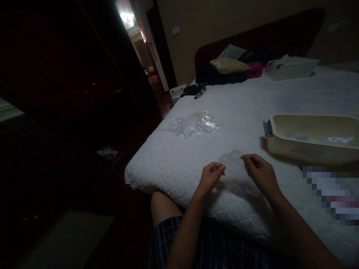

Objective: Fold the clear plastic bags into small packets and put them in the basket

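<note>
Above the near edge of the white quilted bed (174, 168), both my hands pinch a clear plastic bag (232, 160). My left hand (211, 177) is closed at the bag's left side, thumb against fingers. Its right side is between the thumb and fingers of my right hand (260, 172). The film is see-through, so its exact outline is hard to make out. Farther off on the bed lies a loose pile of clear plastic bags (195, 124). To the right of my right hand stands a cream plastic bin (311, 149) with some clear plastic inside.
A blurred-out flat item (333, 194) lies below the bin. Near the headboard are a white box (291, 68), a yellowish cushion (229, 65) and dark and pink cloth. Small dark items (193, 90) sit at the far left bed edge. Some plastic (107, 154) lies left of the bed.
</note>
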A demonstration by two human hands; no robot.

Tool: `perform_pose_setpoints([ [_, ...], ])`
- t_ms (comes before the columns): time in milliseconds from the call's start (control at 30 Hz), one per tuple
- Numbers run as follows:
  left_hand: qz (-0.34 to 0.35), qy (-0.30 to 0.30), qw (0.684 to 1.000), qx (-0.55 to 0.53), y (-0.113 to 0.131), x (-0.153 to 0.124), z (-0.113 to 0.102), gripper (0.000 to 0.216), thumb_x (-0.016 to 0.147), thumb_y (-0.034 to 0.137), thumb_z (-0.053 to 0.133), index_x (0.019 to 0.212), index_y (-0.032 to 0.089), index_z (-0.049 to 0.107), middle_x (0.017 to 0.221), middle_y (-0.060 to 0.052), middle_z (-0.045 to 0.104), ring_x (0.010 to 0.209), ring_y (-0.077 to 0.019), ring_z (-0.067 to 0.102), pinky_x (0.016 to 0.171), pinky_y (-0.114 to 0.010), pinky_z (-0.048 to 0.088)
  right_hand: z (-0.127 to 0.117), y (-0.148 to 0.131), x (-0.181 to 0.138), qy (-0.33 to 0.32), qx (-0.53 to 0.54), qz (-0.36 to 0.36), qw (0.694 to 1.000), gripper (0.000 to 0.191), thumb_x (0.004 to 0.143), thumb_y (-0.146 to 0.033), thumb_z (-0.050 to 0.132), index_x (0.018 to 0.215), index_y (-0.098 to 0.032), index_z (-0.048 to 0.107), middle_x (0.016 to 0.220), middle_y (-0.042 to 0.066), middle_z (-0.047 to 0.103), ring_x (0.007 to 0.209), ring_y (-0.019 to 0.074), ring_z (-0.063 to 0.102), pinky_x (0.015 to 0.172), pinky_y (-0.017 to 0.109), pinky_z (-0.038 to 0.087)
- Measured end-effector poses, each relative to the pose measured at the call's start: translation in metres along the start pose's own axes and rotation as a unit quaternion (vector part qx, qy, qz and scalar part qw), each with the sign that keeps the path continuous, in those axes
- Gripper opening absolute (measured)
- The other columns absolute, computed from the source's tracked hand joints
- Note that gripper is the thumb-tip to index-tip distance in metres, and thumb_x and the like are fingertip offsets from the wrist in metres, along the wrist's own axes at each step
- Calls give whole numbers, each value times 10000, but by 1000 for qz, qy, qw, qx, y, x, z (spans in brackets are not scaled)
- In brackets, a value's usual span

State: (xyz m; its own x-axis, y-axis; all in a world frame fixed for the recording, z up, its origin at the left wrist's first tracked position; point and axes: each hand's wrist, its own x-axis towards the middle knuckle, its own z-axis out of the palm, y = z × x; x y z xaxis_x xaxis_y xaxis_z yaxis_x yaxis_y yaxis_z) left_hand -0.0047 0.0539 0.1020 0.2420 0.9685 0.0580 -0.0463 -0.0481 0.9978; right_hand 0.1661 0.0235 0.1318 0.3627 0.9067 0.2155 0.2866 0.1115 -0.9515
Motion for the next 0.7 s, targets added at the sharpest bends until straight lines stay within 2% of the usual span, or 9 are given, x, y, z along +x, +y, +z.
perform_pose_setpoints([
  [100,-29,33,999,2,-5,1,3,434,714,603,633,686,170,618,513,37,511,483,-93,451,512,-221,369,1,5,-1,19,-44,-26,999,368,768,-566,593,766,-202,648,654,14,611,582,151,553,536,276,443],
  [233,-46,86,995,-26,-5,2,1,434,687,589,666,764,162,644,551,52,483,471,-71,406,440,-188,313,0,13,0,48,-84,-56,994,383,726,-581,646,826,-212,664,769,42,647,694,193,603,661,342,501],
  [333,-48,102,993,-43,-4,2,-3,429,677,575,680,772,158,643,552,61,457,470,-60,387,426,-178,311,-4,17,4,65,-83,-94,990,442,725,-581,655,977,-218,661,934,71,644,828,221,625,792,404,523],
  [433,-49,121,989,-65,-3,5,-7,426,672,569,685,777,160,631,537,74,440,441,-48,371,415,-179,322,-8,23,8,107,-76,-97,987,536,770,-590,596,1161,-224,598,1211,119,575,1109,275,566,967,478,461],
  [500,-58,133,986,-80,-2,6,-9,425,669,567,693,780,163,619,506,88,418,412,-43,366,409,-183,326,-9,32,9,126,-64,-60,988,600,784,-614,553,1245,-229,542,1325,134,507,1231,293,491,1024,500,418],
  [567,-61,143,983,-98,-1,8,-10,434,666,573,698,780,165,604,468,102,393,381,-40,354,398,-185,318,-9,46,8,114,-22,12,993,633,777,-642,538,1279,-257,503,1373,127,477,1253,285,485,1017,491,433],
  [633,-52,147,980,-120,0,8,-10,456,654,592,702,777,168,587,445,110,381,362,-38,341,384,-187,311,-5,59,4,64,56,103,991,608,757,-664,555,1251,-313,498,1337,88,526,1194,257,546,952,460,495],
  [700,-40,145,979,-137,1,7,-9,481,636,612,706,773,170,573,436,115,380,354,-37,333,379,-191,320,0,66,0,1,143,181,973,543,749,-670,573,1160,-317,538,1228,73,610,1084,232,624,876,413,545],
])
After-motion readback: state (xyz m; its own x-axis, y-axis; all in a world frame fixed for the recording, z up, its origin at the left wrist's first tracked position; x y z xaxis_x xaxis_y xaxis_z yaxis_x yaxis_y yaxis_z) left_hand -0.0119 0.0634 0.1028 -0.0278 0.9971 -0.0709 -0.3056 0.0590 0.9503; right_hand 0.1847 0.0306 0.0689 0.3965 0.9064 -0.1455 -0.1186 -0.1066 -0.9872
